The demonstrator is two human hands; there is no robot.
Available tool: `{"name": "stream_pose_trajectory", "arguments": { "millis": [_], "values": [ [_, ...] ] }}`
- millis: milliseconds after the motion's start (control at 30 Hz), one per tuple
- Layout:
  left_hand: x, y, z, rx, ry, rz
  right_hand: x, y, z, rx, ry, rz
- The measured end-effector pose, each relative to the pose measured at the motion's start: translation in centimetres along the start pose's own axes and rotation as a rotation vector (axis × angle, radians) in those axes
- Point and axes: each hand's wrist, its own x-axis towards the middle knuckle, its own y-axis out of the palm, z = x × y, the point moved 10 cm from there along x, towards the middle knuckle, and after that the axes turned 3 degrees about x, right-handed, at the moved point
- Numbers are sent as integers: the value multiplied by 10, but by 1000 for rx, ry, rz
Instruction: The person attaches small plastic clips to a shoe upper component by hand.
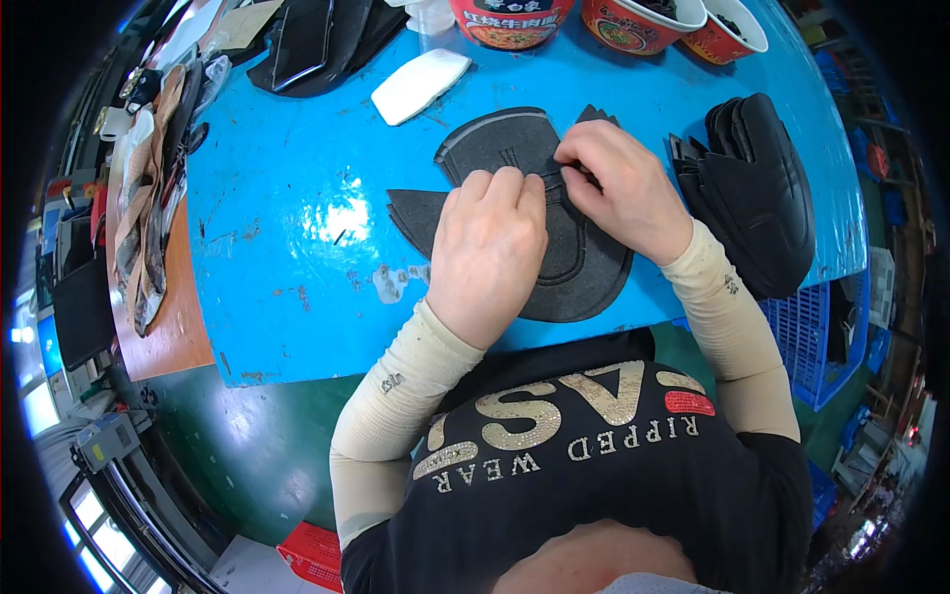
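Note:
A dark grey, soft-looking panel [574, 247] with rounded lobes, deep notches and stitched lines lies flat on the table in front of me. My left hand [490, 243] rests on its left half, fingers curled and pressed down on the surface. With finger and thumb drawn together, my right hand [628, 183] pinches at the panel near its upper right notch. The fingers hide what exactly lies in that pinch. To the right stands a pile of similar black moulded panels [767, 198], nested together.
The blue table [287, 178] carries a white pad [421, 84], black pieces [322, 45] and red paper bowls [633, 25] along its far side. Fabric strips [148, 208] lie on a brown surface at left. A blue crate [797, 342] stands below the right edge.

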Motion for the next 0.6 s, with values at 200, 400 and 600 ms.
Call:
{"name": "stream_pose_trajectory", "arguments": {
  "millis": [200,400,600],
  "values": [
    [-1,0,-4,36,-7,20,-9,-5,18,-137,-77,-23],
    [-2,1,0,38,-5,-13,-11,-8,6,-133,-2,-96],
    [-3,2,-2,47,-3,-16,-6,-5,-12,60,158,-117]
  ]
}}
